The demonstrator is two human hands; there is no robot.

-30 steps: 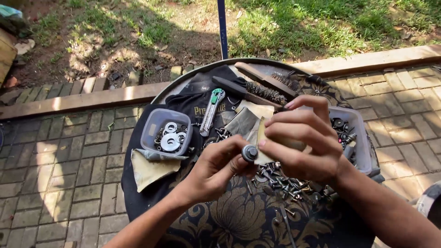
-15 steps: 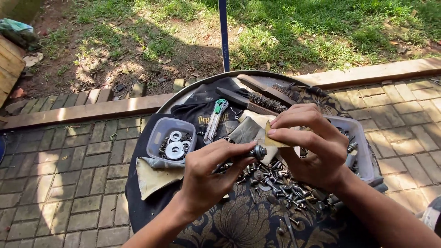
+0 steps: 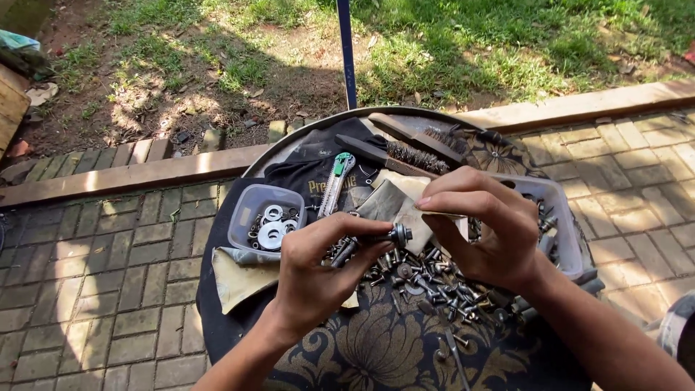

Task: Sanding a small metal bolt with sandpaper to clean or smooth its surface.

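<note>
A bolt is held over the round surface by the left hand. Sandpaper is pinched by the right hand. Many bolts are left in the pile.

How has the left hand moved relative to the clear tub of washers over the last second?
Yes. The left hand, holding a bolt, has drawn back toward the person; its wrist now sits lower against the washer tub, with the bolt pulled clear of the right hand.
</note>
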